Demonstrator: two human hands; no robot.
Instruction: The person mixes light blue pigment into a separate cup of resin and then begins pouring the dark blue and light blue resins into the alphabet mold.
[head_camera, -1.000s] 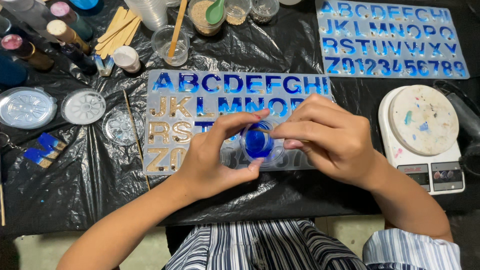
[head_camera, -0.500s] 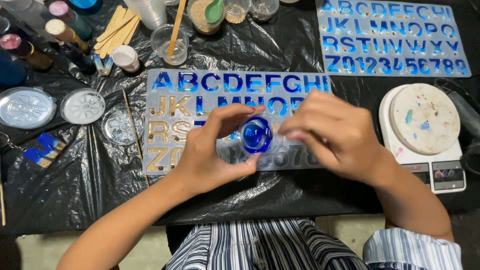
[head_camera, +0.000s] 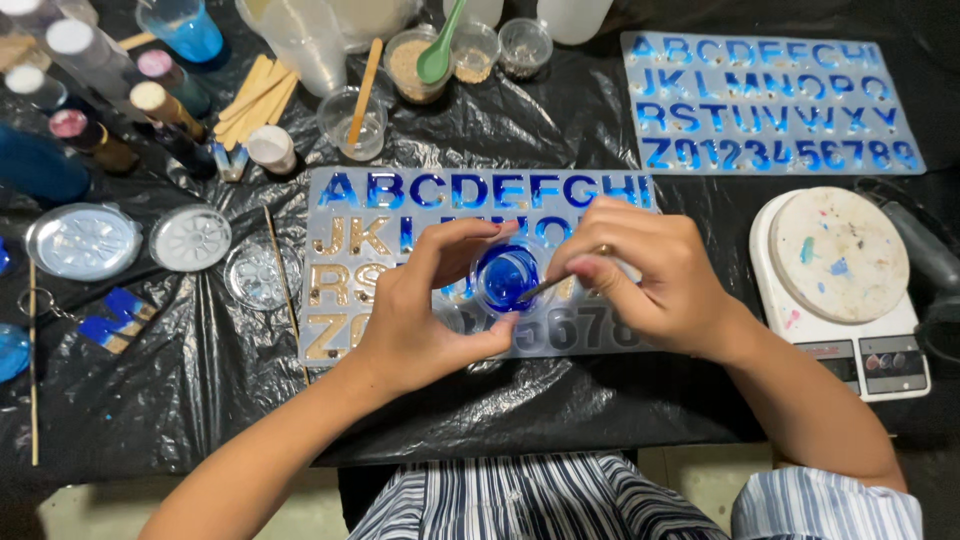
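Blue resin is being stirred in a small cup held over the letter mould.

The small clear cup (head_camera: 505, 277) of blue liquid is clasped by the left hand (head_camera: 420, 310), fingers curled round its wall; a thin stick (head_camera: 545, 287) is pinched in the right hand (head_camera: 650, 275), its tip dipped into the cup. Directly beneath the grip lies the alphabet mould (head_camera: 400, 215): its top row is already filled blue, lower letters look gold or clear, so pouring appears partly done. A second mould (head_camera: 770, 100), beyond the right hand, is seen fully filled blue.

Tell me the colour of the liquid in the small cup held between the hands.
Deep blue liquid in a clear small cup; the head view shows it.
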